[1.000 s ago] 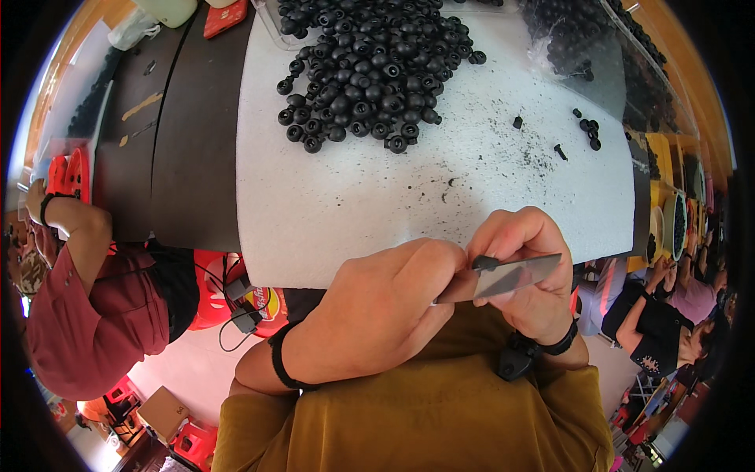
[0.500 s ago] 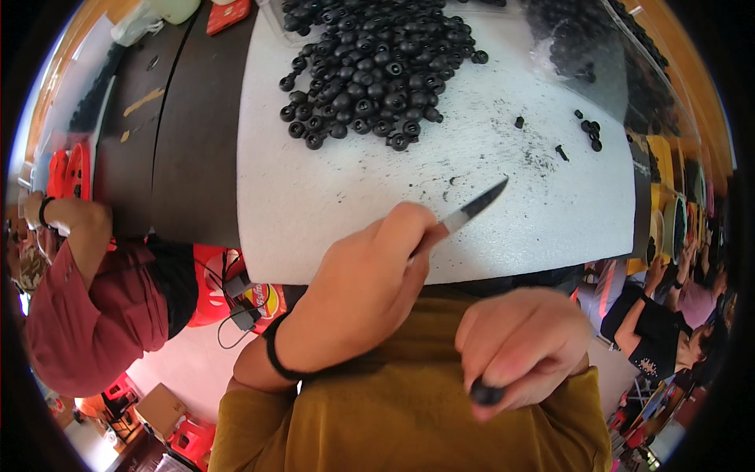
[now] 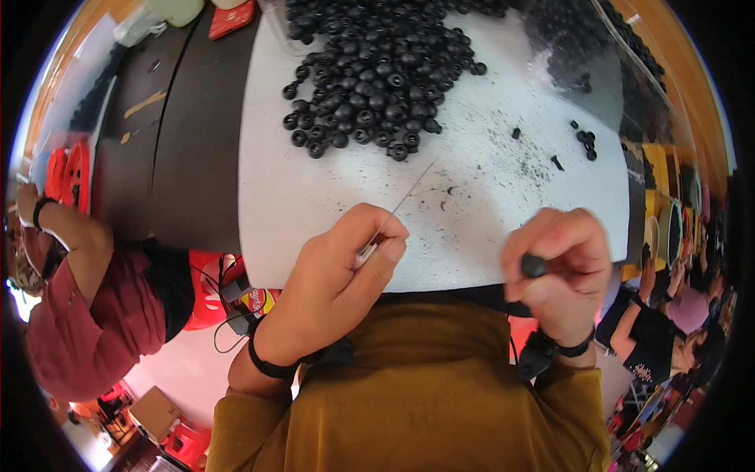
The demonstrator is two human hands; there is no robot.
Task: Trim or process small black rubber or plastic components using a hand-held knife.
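Observation:
My left hand (image 3: 334,271) is closed round the handle of a small knife (image 3: 410,191). Its blade points up and to the right above the white foam sheet (image 3: 271,212), seen nearly edge-on. At the sheet's near right edge, my right hand (image 3: 574,263) pinches a small round black rubber-looking part (image 3: 533,266) between thumb and fingers. The knife and the held part are well apart. Beyond my hands lies a big heap of similar round black parts (image 3: 362,86), many with a hole.
Tiny black pieces (image 3: 587,143) and dark crumbs lie on the sheet's right side. A clear plastic bag (image 3: 562,51) of black parts sits at the far right. Dark table boards (image 3: 197,149) extend left. A person in maroon (image 3: 94,315) is at the left; others are at the right.
My right hand has risen from near my body to the sheet's edge, carrying the black part. My left hand has shifted slightly left and turned the knife, so the blade points more upward.

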